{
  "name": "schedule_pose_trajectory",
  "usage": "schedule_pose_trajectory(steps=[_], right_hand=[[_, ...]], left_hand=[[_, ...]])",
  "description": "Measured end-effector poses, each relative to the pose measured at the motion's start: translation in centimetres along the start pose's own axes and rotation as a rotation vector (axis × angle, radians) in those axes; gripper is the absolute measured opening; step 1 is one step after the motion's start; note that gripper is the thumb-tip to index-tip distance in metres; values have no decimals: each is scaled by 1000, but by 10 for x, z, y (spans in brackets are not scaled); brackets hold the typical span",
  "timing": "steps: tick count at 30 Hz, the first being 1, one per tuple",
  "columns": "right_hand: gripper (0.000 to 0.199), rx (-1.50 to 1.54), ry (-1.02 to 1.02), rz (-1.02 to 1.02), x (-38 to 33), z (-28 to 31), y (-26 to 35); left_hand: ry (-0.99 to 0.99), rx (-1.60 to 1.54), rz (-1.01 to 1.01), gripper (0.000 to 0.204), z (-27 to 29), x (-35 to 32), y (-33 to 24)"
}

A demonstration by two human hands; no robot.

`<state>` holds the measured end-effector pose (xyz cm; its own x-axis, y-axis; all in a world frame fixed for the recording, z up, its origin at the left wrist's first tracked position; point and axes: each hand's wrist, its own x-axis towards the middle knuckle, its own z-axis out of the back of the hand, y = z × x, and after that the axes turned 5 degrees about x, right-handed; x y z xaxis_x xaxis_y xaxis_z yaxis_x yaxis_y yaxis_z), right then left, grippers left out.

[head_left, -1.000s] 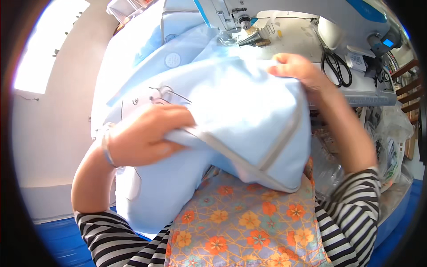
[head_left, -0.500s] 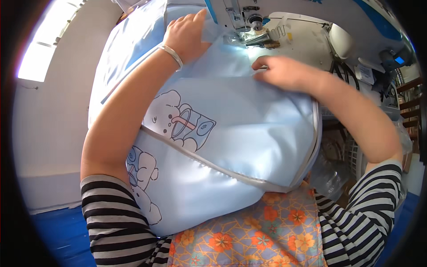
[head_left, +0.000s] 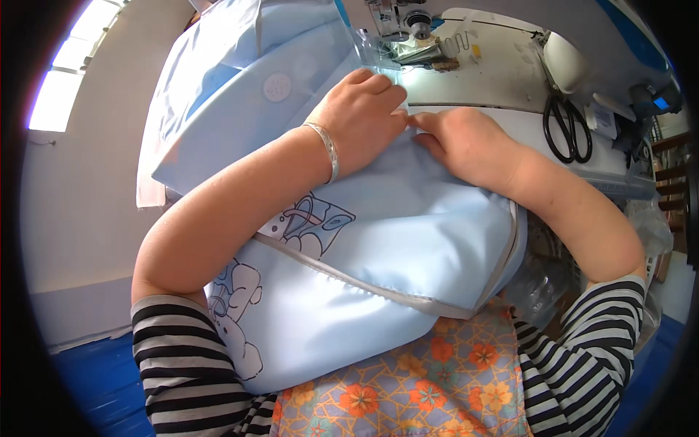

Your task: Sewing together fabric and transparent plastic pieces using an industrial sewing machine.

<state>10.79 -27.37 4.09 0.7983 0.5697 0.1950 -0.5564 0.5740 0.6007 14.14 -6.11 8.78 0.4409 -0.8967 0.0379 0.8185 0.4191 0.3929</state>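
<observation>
Your left hand (head_left: 360, 116) and right hand (head_left: 466, 142) both pinch the light blue fabric (head_left: 408, 233), grips closed, near the sewing machine (head_left: 408, 22).

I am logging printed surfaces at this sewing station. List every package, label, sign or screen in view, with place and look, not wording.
Round pale patch: on the light blue fabric, upper left, beyond the left hand; small disc, whitish.
Cartoon bear print: on the light blue fabric, under the left forearm; white figures, dark outlines.
Small lit blue panel: far right edge, past the black scissors; too small to tell more.
</observation>
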Motion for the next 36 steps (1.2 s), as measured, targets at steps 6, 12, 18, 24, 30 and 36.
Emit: schedule_pose_trajectory(steps=[6, 12, 18, 24, 30, 36], right_hand=[[20, 18, -21, 6, -2, 12, 3], [23, -63, 119, -12, 5, 14, 2], [27, -13, 86, -65, 17, 23, -5], [28, -13, 73, -60, 28, 24, -12], [28, -1, -2, -63, 38, 14, -23], [27, -50, -67, -49, 46, 2, -34]], left_hand=[[139, -263, 217, 23, -4, 0, -7], [291, -255, 294, 21, -2, 9, -21], [332, -268, 315, 24, -4, 22, -6], [252, -275, 327, 22, -21, 25, 0], [21, -332, 304, 23, -41, 18, 18], [52, -224, 276, 15, -44, 30, 28]])
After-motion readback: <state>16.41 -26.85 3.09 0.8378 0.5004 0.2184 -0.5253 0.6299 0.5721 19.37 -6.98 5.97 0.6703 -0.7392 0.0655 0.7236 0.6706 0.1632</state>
